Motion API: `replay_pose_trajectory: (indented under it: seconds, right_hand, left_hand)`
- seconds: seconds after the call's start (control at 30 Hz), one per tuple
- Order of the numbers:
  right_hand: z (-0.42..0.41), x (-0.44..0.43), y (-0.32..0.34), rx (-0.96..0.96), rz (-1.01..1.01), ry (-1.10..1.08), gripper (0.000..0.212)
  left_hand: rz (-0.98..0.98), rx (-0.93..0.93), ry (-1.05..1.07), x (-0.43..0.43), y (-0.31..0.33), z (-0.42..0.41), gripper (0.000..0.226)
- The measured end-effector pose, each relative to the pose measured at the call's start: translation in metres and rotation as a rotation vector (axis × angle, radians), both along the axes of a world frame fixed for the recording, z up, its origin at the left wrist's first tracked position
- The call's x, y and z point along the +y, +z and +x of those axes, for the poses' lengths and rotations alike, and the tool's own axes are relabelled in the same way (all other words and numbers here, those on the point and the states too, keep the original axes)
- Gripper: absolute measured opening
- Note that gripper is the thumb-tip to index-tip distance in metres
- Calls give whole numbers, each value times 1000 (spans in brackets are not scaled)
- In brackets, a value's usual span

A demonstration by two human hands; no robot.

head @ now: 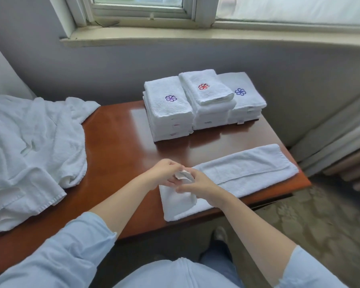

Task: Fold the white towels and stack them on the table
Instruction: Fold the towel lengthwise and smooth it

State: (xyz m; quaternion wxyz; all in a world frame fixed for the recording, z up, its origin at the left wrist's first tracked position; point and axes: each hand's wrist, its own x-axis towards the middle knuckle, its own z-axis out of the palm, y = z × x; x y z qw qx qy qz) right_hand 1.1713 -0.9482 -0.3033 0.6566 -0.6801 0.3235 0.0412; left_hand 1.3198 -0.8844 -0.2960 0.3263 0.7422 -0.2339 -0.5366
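A white towel (241,171), folded into a long strip, lies along the near right edge of the brown table (121,142). My left hand (164,173) and my right hand (197,185) meet over its left end, both pinching a small raised bit of the cloth, perhaps its label or corner. At the back of the table stand three stacks of folded white towels: one with a purple flower mark (168,109), one with a red mark (206,88), one with a blue mark (243,96).
A heap of unfolded white towels (29,150) covers the table's left end. A wall and a window sill (175,36) rise behind the table. Patterned carpet (320,215) lies to the right, and a radiator stands at the far right.
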Motion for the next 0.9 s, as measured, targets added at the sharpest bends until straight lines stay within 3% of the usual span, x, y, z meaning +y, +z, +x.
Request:
replay_pose_trajectory:
  seconds: [0.07,0.17,0.3,0.47,0.6,0.73,0.8,0.9]
  right_hand:
    - [-15,-17,-2,29,-39,-96,42]
    - [-36,-47,-7,91,-74,-228,35]
    - [-58,-86,-17,141,-137,-312,33]
    - [-72,-123,-46,182,-244,-257,25]
    - [-79,-143,-69,233,-271,-177,57]
    - [-86,-154,-82,280,-313,-103,70]
    - [-92,-156,-86,259,-516,-70,67]
    - [-102,-164,-86,4,-824,94,45]
  left_hand:
    - [-43,34,9,-19,1,-15,22]
    - [-146,43,49,-42,-5,-38,12]
    - [-160,-361,-57,-54,-26,-56,42]
    - [-92,-805,-237,-57,-49,-84,43]
    - [11,-1073,-349,-56,-69,-103,44]
    - [134,-1080,-419,-57,-86,-117,52]
    - [186,-1051,-453,-59,-96,-122,64]
    - [258,-1021,-519,-59,-108,-124,76]
